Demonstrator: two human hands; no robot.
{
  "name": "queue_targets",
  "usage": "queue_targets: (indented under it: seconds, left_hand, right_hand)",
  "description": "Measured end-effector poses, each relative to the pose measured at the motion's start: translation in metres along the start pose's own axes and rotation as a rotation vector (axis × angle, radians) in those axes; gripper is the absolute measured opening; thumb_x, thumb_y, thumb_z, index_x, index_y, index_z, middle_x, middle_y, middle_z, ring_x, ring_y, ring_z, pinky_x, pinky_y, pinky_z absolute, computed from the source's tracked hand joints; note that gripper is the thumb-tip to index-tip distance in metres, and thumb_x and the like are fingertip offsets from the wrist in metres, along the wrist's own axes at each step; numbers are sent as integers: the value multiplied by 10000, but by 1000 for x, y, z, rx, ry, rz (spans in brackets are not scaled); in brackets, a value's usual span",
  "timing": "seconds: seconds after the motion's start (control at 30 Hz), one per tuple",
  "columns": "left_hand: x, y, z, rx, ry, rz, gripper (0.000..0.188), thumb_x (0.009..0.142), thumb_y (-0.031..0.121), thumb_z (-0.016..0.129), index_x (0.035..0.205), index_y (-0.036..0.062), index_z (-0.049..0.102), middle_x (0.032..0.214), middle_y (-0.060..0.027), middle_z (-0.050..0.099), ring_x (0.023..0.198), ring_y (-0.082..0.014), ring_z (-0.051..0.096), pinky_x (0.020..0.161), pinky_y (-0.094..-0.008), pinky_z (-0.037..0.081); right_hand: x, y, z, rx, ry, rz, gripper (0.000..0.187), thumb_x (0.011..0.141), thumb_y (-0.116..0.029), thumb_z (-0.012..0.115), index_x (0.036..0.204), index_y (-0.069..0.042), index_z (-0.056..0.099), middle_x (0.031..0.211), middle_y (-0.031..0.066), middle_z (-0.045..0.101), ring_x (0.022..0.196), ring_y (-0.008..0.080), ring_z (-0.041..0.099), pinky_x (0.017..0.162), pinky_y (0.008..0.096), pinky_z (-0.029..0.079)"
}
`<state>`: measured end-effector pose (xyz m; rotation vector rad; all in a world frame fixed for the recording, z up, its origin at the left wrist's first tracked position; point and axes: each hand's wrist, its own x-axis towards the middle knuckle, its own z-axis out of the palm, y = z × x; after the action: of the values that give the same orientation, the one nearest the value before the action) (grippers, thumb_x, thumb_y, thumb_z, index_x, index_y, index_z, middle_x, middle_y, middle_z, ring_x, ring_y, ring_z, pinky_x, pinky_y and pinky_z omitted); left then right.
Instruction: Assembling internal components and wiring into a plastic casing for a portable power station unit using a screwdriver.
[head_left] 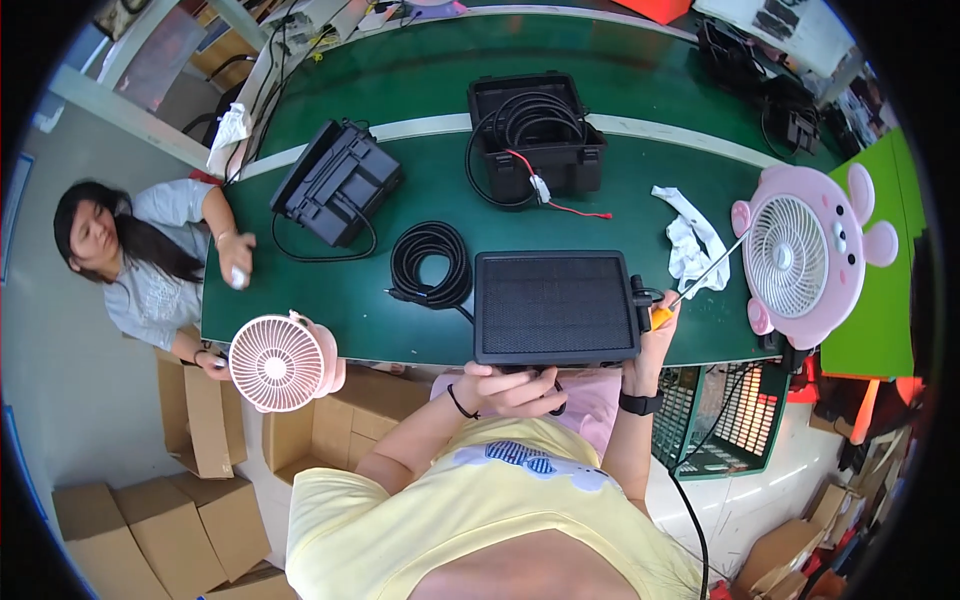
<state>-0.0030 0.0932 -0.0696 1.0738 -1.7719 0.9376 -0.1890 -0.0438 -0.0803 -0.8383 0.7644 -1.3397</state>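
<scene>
A black solar panel point(552, 305) lies face up at the table's near edge, tilted slightly toward me. My left hand point(515, 390) is closed on its front edge from below, and the fingertips are partly hidden underneath. By the panel's right edge, my right hand point(657, 340) grips a screwdriver point(662, 317) by its orange handle, with the long shaft pointing up and to the right. A small black bracket point(642, 300) on that edge is right beside this hand. To the panel's left, a coiled black cable point(430, 265) rests on the green table point(350, 310).
Two black cases point(345, 185) stand farther back, the open case point(540, 165) holding cable. A pink fan point(280, 365) is at the left edge, a larger pink fan point(800, 255) at the right near crumpled paper point(692, 245). A co-worker point(160, 260) sits at left; a green crate point(720, 420) is below.
</scene>
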Motion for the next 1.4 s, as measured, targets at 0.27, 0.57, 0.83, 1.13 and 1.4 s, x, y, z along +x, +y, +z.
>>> queue_targets:
  seconds: [0.27,0.57,0.83,1.13,1.4]
  left_hand:
    - [-3,-28,9,-423,272,-856,1145,731,511,788,1517,-21,147,1492,-226,243,1400,-332,286,1195,-486,218]
    - [-30,-53,-22,-671,-118,-965,1304,633,426,874,1569,36,53,1593,-246,138,1491,-403,145,1194,-510,191]
    - [-36,-57,-39,-623,257,-1226,1221,671,205,849,1568,21,40,1502,-188,306,1359,-290,399,1128,-410,351]
    - [-23,-98,-13,-162,463,-1239,1118,718,113,831,1568,35,108,1530,-196,256,1393,-316,310,1171,-442,239]
    - [-4,-167,16,-100,799,-1317,1085,757,54,829,1567,59,107,1577,-205,168,1408,-321,310,1173,-478,293]
  right_hand:
    - [5,5,28,-25,-37,53,319,905,68,610,1007,-147,398,846,-46,431,739,29,484,667,166,446]
    - [3,20,58,-115,-70,12,294,897,133,524,1032,-111,430,936,12,487,921,118,537,907,261,436]
    - [0,26,70,-250,-223,70,273,926,-54,684,985,-108,422,1165,169,644,740,64,572,603,176,472]
    - [-4,43,59,-296,-156,60,162,998,-79,579,985,-103,419,1020,152,685,568,33,480,468,181,423]
    - [-4,46,57,-252,-121,62,145,989,-74,596,983,-82,452,941,116,695,546,49,508,465,192,414]
